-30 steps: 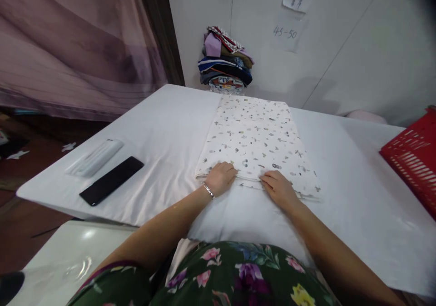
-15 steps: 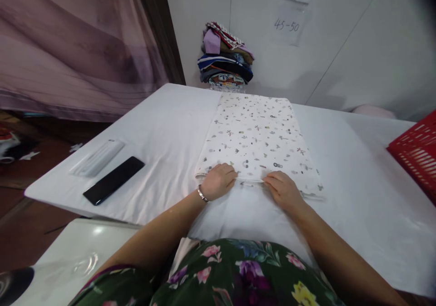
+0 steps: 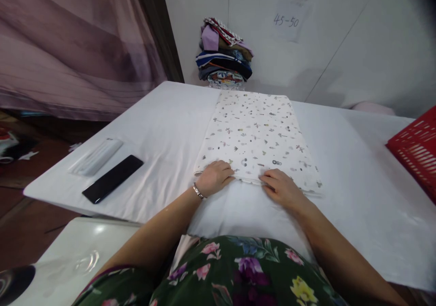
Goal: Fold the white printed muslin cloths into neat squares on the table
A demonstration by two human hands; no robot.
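A folded white cloth [image 3: 255, 133] with small printed motifs lies flat on the white-covered table, straight ahead of me. Its near edge shows stacked layers. My left hand [image 3: 215, 178] is closed on that edge, left of the middle, with the fingers bent over it. Farther right along the same edge, my right hand [image 3: 277, 185] grips loosely, its fingertips on top and the thumb lower down. The undersides of the fingers are hidden. A bracelet [image 3: 199, 191] circles my left wrist.
A black phone [image 3: 113, 178] and a pale, flat packet [image 3: 97, 157] lie on the table's left side. Folded clothes [image 3: 225, 53] are stacked beyond the far edge. At the right stands a red plastic basket [image 3: 415, 149]. A white surface [image 3: 85, 242] sits lower at the left.
The layers at the near edge now lie slightly differently under my hands. My right thumb has moved a little away from the fingers. My left hand has shifted slightly left.
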